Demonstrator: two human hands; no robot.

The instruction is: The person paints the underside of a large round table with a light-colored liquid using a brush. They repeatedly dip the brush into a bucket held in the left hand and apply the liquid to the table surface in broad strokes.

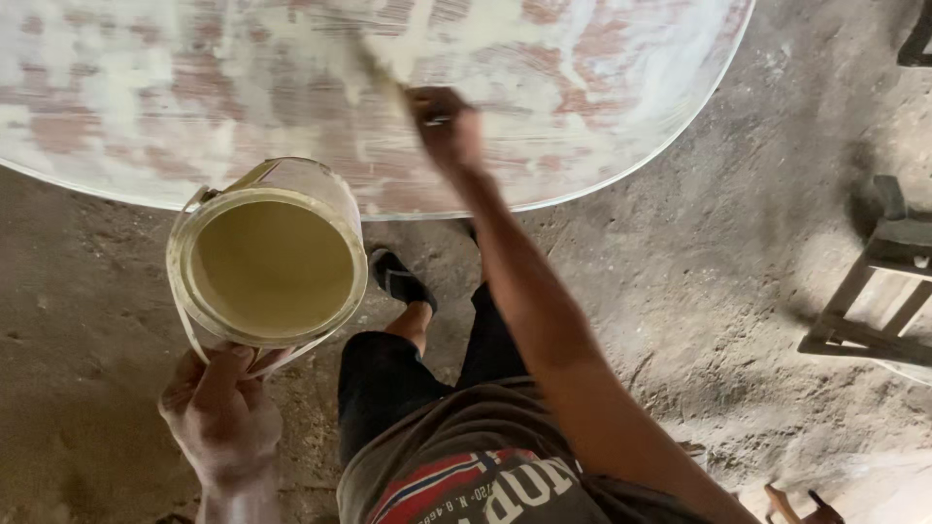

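My left hand (221, 415) grips the near side of a round can (267, 262) filled with pale yellowish paint and holds it out in front of me, below the tabletop's edge. My right hand (447, 126) is stretched forward over a large rounded tabletop (602, 87) and holds a paintbrush (383, 63), blurred by motion, with its bristles on the surface. The tabletop is patchy, white paint over reddish-brown wood.
A rough dirt and concrete floor (699, 281) lies under everything. My legs and a black shoe (400, 279) show below the tabletop's edge. A dark wooden frame (879, 291), perhaps a chair or stool, stands at the right.
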